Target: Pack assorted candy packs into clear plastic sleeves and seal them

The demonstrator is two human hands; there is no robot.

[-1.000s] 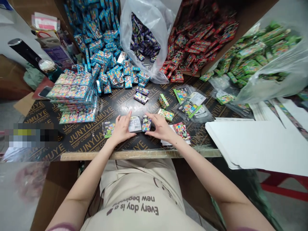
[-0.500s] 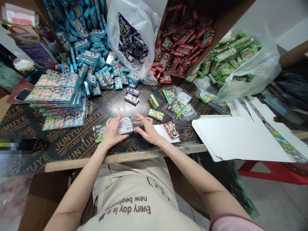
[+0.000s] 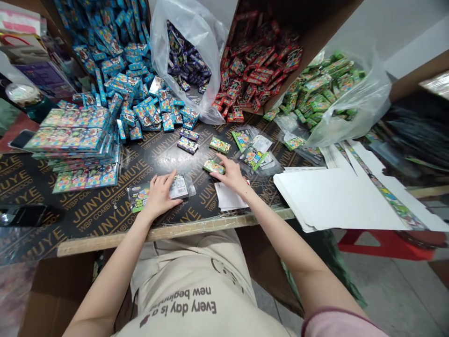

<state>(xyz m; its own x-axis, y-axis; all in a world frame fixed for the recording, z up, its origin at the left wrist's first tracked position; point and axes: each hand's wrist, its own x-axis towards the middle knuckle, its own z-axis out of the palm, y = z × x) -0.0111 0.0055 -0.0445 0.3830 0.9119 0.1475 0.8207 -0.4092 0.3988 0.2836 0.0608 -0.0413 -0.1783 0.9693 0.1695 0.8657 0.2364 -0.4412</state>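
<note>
My left hand rests with fingers stretched over a flat clear plastic packet, thumb apart from the fingers. The packet has a green printed card at its left and a white barcode label at its right; my palm covers its middle. To the right, my right hand has thumb and fingers about a small green printed box on the table. Just behind that lies another green box. White cards lie under my right wrist, with a red box mostly hidden there.
Two purple boxes lie ahead. Behind are heaps of blue boxes, a bag of purple boxes, red boxes and bagged green boxes. Wrapped sets are stacked left; white sheets overhang the edge right.
My right hand has moved right and away from me, from the packet's end to the nearer green box. The other green box has turned and shifted. My left hand stays on the packet.
</note>
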